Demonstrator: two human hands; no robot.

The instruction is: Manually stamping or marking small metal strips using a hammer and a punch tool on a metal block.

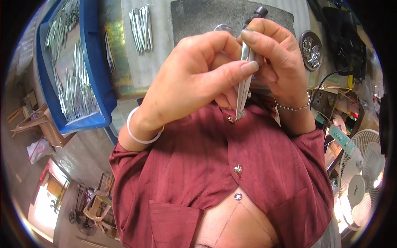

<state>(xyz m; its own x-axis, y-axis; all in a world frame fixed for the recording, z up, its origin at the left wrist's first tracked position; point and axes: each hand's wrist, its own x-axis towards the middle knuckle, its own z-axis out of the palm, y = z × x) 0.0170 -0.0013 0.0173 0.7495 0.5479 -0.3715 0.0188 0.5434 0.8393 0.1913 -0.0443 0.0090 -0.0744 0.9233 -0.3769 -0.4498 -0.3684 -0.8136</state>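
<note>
Both hands raised close to camera, above bench (157,62), gripping one thin metal tool (244,89). Left hand (194,78) pinching mid-length between thumb and fingers; right hand (277,62) clamping upper part, forefinger curling over top near dark tip. Tool looking like narrow twin-blade steel piece, pointing down. Judging: light, stiff, smooth and slippery, tip possibly sharp; holding flat sides mid-shank seeming safest. Similar metal pieces lying in blue tray (93,82) far left; round dish (311,49) of small parts far right.

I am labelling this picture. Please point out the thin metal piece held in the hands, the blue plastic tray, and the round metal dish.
thin metal piece (244,89), head view, middle of its shaft
blue plastic tray (96,62), head view, right wall
round metal dish (304,38), head view, left rim
</note>
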